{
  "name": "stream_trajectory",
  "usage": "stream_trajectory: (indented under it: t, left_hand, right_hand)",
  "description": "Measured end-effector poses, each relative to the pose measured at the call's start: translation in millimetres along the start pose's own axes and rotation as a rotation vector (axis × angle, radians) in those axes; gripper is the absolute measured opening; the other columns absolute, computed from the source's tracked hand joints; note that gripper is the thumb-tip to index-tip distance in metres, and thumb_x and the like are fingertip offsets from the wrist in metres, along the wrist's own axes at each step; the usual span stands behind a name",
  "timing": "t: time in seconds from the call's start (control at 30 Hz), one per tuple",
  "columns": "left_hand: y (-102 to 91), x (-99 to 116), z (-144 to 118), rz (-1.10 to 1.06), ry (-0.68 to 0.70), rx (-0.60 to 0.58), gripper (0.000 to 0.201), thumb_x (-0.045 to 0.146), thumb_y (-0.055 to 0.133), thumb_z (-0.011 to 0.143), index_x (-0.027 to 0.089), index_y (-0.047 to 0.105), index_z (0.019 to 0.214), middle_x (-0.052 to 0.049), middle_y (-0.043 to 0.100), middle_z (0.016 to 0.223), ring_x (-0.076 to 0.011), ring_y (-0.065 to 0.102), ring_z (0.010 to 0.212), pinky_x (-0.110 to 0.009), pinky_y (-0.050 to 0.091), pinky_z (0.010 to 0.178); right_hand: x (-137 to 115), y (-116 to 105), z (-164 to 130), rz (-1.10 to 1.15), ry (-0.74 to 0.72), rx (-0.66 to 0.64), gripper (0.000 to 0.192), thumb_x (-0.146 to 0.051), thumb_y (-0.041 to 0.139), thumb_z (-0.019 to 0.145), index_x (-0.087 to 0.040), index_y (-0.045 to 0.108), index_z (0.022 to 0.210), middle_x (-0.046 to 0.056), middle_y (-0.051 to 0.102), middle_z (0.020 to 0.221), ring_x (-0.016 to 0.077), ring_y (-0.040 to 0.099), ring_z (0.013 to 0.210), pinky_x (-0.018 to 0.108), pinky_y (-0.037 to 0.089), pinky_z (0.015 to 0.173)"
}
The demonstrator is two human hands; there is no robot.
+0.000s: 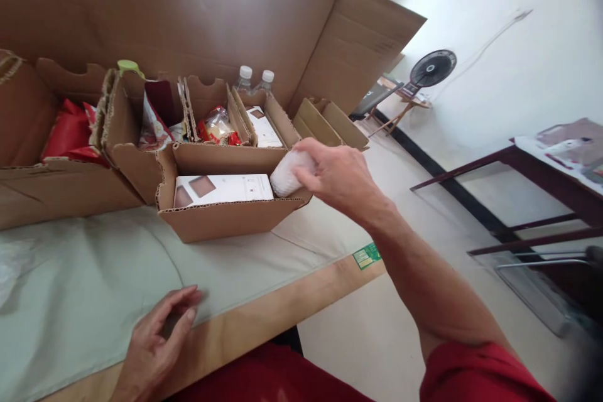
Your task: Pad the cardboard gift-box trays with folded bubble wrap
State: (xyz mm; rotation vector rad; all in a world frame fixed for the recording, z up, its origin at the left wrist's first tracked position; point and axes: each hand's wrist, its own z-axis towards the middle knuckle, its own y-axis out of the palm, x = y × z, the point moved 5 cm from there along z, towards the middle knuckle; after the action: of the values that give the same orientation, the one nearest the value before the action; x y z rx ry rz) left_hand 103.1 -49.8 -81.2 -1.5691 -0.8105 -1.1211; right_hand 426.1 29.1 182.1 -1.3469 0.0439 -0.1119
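My right hand (336, 176) grips a small white wrapped bundle (287, 177) and holds it over the right end of an open cardboard box (221, 220). A flat white carton (223, 188) with brown squares lies inside that box. My left hand (157, 339) rests near the table's front edge on the pale green cloth (94, 282), fingers loosely curled, holding nothing.
Behind the front box stand several open cardboard boxes with snack packets (217, 129), red bags (68, 135) and another white carton (262, 129). Two water bottles (254, 80) stand at a tall cardboard wall (188, 12). A fan (431, 69) and a dark table (541, 169) are on the right.
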Motion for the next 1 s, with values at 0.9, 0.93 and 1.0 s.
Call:
stream_trajectory:
  t: [0.9,0.93,1.0]
  left_hand:
    - [6.8,0,-3,0.151,0.203,-0.018,0.025,0.043,0.065,0.092,0.032,0.078,0.11,-0.003,0.081,0.11,-0.0239,0.079,0.098,-0.024,0.065,0.064]
    - [7.8,2,-4,0.143,0.194,-0.018,0.025,0.044,0.066,0.091,0.032,0.078,0.11,-0.003,0.08,0.11,-0.0239,0.079,0.098,-0.024,0.064,0.061]
    - [7.8,10,-5,0.119,0.167,-0.009,0.025,0.045,0.065,0.092,0.031,0.078,0.108,-0.004,0.08,0.11,-0.024,0.078,0.099,-0.022,0.061,0.055]
  right_hand:
    - [-42,49,33,-0.253,-0.226,-0.513,0.02,-0.011,0.068,0.083,-0.015,0.08,0.098,0.015,0.08,0.098,0.0297,0.075,0.098,0.035,0.051,0.078]
    - [-44,53,35,-0.245,-0.24,-0.52,0.019,-0.011,0.069,0.083,-0.016,0.08,0.098,0.015,0.08,0.098,0.0296,0.075,0.098,0.035,0.052,0.079]
    - [-44,55,38,-0.244,-0.263,-0.544,0.018,-0.014,0.071,0.084,-0.015,0.081,0.099,0.015,0.08,0.1,0.03,0.075,0.098,0.035,0.052,0.079]
